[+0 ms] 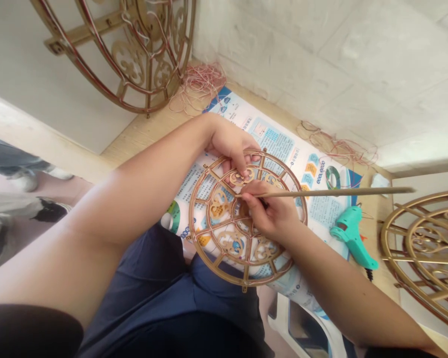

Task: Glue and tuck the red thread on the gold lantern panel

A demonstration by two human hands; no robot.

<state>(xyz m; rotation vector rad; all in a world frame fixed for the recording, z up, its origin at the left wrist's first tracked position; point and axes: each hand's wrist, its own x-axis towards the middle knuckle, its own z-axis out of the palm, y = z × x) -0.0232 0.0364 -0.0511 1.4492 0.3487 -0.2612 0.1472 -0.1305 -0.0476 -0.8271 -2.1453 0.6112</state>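
Gold lattice wheel [224,243] clasped by left hand [229,144], right hand [271,216] pinching thin stick [339,192].

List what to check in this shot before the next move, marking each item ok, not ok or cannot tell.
1. Left hand holding the round gold frame at its top rim: ok.
2. Right hand pinching the thin rod: ok.
3. Rod end touching the frame: cannot tell; the end sits over the frame's middle, close to the fingers.
4. Teal glue gun lying within view, right of the frame: ok.
5. Glue gun switched on or hot: cannot tell.
6. Pink wires lying apart from the frame: ok.
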